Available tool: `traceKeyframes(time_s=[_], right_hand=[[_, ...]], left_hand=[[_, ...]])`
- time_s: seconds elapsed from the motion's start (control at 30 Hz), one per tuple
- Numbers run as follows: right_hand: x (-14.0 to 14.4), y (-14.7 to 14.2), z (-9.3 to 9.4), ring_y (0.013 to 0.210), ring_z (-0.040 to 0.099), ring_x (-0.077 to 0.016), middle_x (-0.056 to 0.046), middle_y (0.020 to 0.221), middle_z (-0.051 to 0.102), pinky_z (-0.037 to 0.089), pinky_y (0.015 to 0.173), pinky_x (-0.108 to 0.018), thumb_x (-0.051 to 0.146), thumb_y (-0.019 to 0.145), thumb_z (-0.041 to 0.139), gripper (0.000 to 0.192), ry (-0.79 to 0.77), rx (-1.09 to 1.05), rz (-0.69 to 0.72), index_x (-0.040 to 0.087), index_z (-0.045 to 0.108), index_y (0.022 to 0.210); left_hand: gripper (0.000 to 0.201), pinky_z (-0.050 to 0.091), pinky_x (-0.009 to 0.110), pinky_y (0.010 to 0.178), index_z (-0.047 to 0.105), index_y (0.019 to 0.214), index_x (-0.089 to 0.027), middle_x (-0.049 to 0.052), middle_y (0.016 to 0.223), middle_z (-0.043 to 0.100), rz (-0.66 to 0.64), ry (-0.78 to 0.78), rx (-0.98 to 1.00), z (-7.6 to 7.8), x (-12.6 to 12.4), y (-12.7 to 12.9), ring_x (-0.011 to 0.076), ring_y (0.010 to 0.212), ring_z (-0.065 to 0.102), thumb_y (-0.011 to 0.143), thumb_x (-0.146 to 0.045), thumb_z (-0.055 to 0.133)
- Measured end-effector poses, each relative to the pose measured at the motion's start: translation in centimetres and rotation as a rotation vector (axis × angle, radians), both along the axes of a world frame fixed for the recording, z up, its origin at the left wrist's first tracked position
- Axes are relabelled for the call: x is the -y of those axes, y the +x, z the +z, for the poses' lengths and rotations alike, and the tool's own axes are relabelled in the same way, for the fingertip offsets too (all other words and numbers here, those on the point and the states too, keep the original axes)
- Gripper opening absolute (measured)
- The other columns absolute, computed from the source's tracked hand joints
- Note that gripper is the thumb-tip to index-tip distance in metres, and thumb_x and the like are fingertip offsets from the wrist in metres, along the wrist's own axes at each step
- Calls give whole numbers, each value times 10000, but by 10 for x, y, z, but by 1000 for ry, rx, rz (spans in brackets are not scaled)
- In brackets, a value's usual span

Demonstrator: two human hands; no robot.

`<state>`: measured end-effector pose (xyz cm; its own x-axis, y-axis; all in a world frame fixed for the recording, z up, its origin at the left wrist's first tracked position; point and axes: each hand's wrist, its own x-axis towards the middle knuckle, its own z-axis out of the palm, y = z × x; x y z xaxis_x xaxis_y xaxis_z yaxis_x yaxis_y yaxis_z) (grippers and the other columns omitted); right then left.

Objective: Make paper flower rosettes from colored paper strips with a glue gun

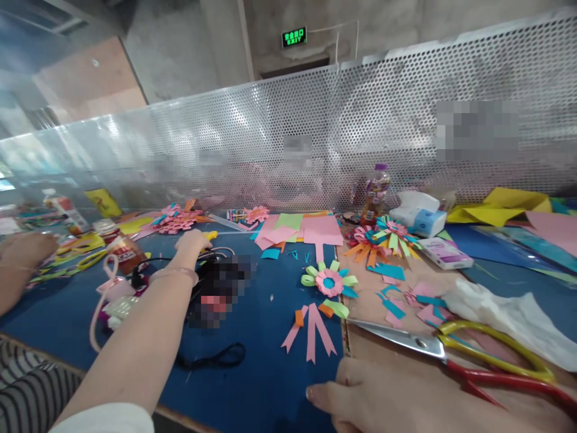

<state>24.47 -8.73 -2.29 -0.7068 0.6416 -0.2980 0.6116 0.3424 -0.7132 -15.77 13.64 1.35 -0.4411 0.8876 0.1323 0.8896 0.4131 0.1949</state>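
My left hand (192,243) reaches far across the blue table, its fingers closed around a small yellow-tipped thing (210,236); its kind is unclear, and most of the fingers are hidden. At the bottom right my right hand (387,394) lies low near the table edge, thumb out to the left, with nothing visible in it. Just beyond it are large scissors (421,343) with one yellow and one red handle. A paper flower (330,281) in pink, blue and green lies between my hands, with pink paper ribbon strips (312,334) below it.
Another person's arm (22,258) comes in from the left. Bottles (377,192), paper flowers (178,218), coloured paper sheets (322,231), a tissue pack (419,213) and paper scraps (392,307) lie about. A perforated metal screen (270,132) stands behind. Black cord (214,358) lies near my left forearm.
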Motion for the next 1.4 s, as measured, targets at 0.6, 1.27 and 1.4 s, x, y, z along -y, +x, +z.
traceKeyframes(time_s=[0.6,1.27,1.4], right_hand=[[-75,12,40,706,625,-149,-89,867,675,501,640,-259,448,838,518,346,-103,-806,-552,132,654,878],[-67,4,51,839,636,-130,-9,912,690,499,753,-212,253,798,585,99,-237,-1471,-785,189,646,842],[-57,12,38,803,659,-160,-38,880,698,538,758,-275,214,779,579,102,-245,-1512,-990,177,630,860]], left_hand=[[383,426,285,699,686,815,-148,64,822,685,-327,611,85,67,48,155,203,805,619,722,-498,562],[336,445,258,611,658,780,-157,45,771,684,-1172,178,662,37,127,270,148,680,600,851,-416,455],[295,449,269,661,678,807,-157,54,815,692,-1109,133,519,22,93,235,170,727,616,828,-394,504]])
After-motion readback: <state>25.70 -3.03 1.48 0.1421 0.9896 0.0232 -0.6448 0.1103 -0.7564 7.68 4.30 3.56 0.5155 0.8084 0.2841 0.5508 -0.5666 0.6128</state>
